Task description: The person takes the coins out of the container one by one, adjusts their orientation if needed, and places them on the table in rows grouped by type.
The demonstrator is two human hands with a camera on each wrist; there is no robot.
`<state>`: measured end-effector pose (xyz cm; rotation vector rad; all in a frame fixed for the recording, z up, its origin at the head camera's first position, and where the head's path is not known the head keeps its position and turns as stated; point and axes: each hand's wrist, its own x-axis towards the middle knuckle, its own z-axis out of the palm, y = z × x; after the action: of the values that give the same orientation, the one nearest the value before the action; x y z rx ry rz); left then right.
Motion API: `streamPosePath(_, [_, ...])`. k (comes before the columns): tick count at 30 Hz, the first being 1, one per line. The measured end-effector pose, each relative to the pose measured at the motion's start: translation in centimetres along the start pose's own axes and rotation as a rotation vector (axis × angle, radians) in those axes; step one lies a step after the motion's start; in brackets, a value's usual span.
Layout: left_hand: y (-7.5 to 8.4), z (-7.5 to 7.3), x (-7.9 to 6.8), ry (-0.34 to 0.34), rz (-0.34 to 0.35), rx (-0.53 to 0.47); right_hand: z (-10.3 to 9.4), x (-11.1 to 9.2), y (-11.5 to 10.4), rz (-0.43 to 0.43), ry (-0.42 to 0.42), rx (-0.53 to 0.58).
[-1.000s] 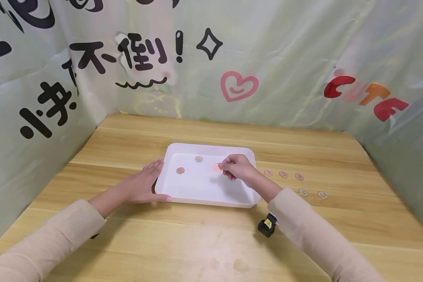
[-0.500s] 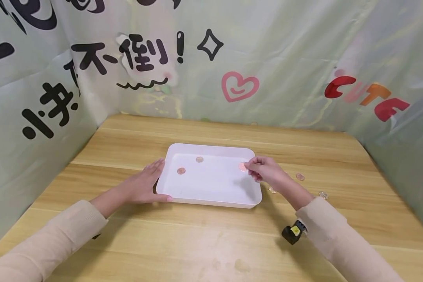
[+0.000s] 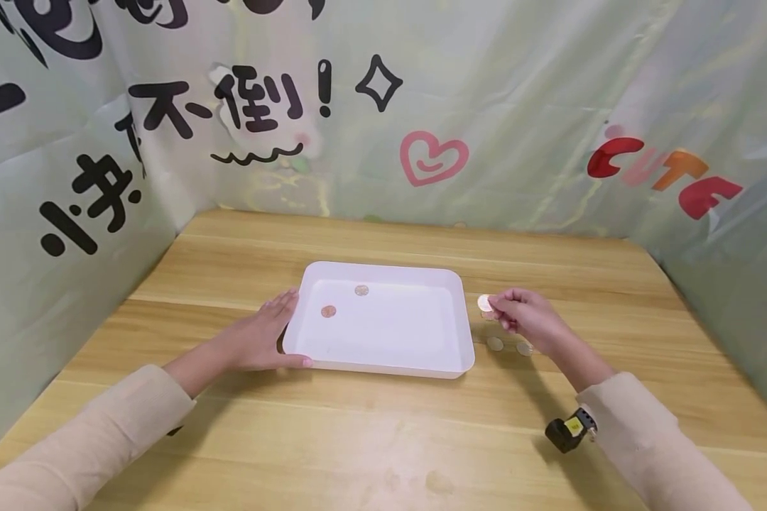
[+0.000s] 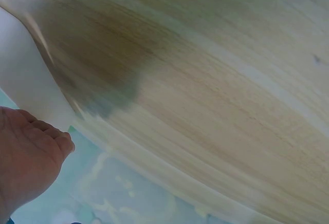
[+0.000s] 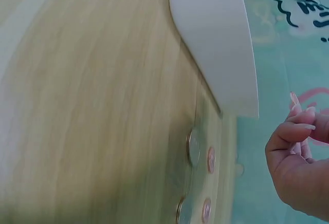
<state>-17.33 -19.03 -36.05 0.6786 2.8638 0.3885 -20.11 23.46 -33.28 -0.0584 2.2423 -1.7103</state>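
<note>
In the head view, my right hand (image 3: 525, 318) pinches a coin (image 3: 484, 303) between thumb and fingertips, above the table just right of the white tray (image 3: 383, 362). A copper coin (image 3: 488, 316) shows partly behind the held one. Silvery coins (image 3: 495, 344) lie nearer me, below that hand; the hand and wrist may hide others. My left hand (image 3: 262, 333) rests against the tray's left side, fingers along the rim and thumb at its front edge. Inside the tray lie a copper coin (image 3: 329, 311) and a paler coin (image 3: 361, 290), apart from each other.
The wooden table (image 3: 358, 440) is walled at the back and sides by a printed cloth (image 3: 518, 92). A small black camera (image 3: 567, 433) hangs at my right wrist. In the right wrist view, several coins (image 5: 193, 147) stand near the tray's wall (image 5: 221, 44).
My right hand has moved right, carrying the pinched coin from over the tray to beyond its right edge. My left hand and the tray have stayed in place.
</note>
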Motion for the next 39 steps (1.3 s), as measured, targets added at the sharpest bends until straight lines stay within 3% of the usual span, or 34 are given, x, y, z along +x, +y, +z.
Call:
streamPosePath(8, [-0.3,0.6,0.1,-0.002,0.015,0.007,-2.3,-0.6,1.5,0.031,0.023,0.009])
streamPosePath(19, [-0.3,0.6,-0.1,0.01,0.008,0.002,-5.9,-1.3,2.2,0.052,0.061,0.058])
streamPosePath(32, [-0.1,0.4,0.0,0.025,0.016,0.001,-9.7,-1.6,4.3,0.118,0.136,0.043])
streamPosePath(39, [-0.1,0.3,0.0,0.019,0.014,0.005,-12.0,-1.5,5.7,0.153,0.143,-0.092])
